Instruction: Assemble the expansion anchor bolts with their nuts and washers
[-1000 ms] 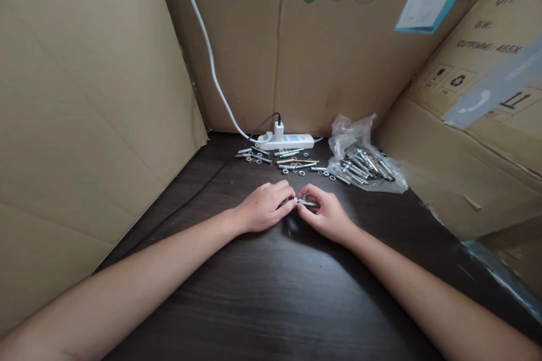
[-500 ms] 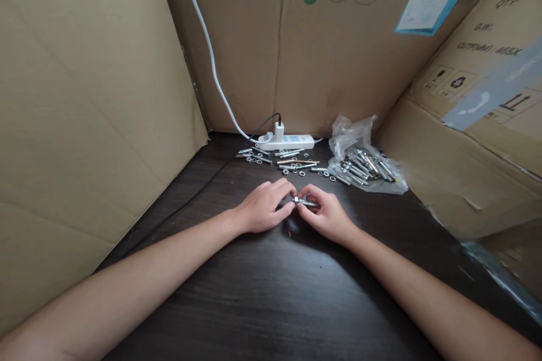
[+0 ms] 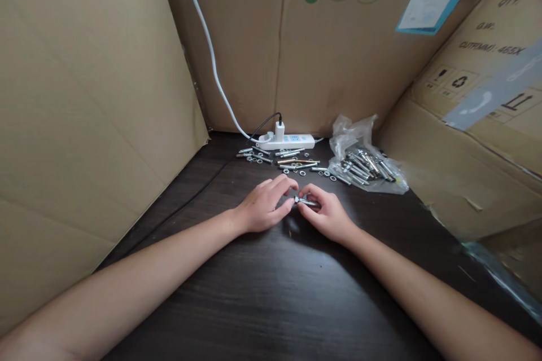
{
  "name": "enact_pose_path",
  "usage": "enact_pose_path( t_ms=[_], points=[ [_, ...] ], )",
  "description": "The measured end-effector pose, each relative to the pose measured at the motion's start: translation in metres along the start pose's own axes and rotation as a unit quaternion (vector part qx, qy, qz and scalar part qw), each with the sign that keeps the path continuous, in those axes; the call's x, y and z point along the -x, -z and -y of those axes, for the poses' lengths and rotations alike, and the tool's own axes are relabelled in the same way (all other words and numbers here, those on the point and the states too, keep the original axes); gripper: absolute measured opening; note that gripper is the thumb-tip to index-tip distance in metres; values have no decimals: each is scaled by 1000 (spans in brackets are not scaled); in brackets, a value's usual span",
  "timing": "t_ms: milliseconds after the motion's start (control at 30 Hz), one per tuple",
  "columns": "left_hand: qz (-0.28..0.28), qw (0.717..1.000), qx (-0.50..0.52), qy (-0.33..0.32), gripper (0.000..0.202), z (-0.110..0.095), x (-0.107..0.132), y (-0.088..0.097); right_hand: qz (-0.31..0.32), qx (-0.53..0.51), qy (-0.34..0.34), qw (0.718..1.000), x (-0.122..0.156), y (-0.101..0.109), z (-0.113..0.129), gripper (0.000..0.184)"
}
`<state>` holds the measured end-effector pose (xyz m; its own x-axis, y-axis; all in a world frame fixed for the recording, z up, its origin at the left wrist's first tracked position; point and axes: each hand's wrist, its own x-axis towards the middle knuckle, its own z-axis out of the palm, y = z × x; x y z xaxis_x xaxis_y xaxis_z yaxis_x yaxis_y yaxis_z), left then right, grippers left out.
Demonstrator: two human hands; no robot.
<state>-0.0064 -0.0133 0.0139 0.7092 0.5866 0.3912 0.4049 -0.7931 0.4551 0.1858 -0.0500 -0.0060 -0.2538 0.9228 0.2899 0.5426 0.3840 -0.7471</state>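
Between thumb and fingertips, my right hand (image 3: 326, 211) pinches the shank of a shiny metal expansion bolt (image 3: 311, 203), which lies roughly level with its nut end pointing left. At that end sits a small nut (image 3: 297, 200). My left hand (image 3: 267, 203) is curled beside the nut, thumb tip at or very close to it. Its index finger is raised and apart from the thumb, leaving a gap. Whether the left thumb presses on the nut, I cannot tell. Part of the shank is hidden by the right fingers.
Several loose bolts (image 3: 298, 164) and washers (image 3: 332, 178) lie beyond my hands on the dark table (image 3: 271, 299). Behind them stands a white power strip (image 3: 292, 145) with cables. A clear plastic bag (image 3: 359, 130) of bolts is at right. Cardboard boxes (image 3: 339, 62) enclose three sides.
My left index finger has lifted away from the nut, widening the gap to the thumb. My right hand keeps its pinch on the expansion bolt, nearly in the same place.
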Motion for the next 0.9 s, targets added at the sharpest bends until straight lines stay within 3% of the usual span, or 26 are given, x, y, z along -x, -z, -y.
enact_pose_path(
  t_ms=[233, 467, 700, 900],
  points=[
    [49, 998, -30, 10, 22, 6, -2, -4, 4, 0, 6, 1000, 0, 2, 5, 10],
    [28, 999, -22, -22, 18, 3, 0, -4, 6, -34, -8, 999, 0, 2, 5, 10],
    [24, 1000, -15, -9, 19, 1, -1, -2, 2, -32, -3, 999, 0, 1, 5, 10],
    [48, 998, -32, -1, 21, 3, -2, -3, 2, -26, -2, 1000, 0, 1, 5, 8]
  ],
)
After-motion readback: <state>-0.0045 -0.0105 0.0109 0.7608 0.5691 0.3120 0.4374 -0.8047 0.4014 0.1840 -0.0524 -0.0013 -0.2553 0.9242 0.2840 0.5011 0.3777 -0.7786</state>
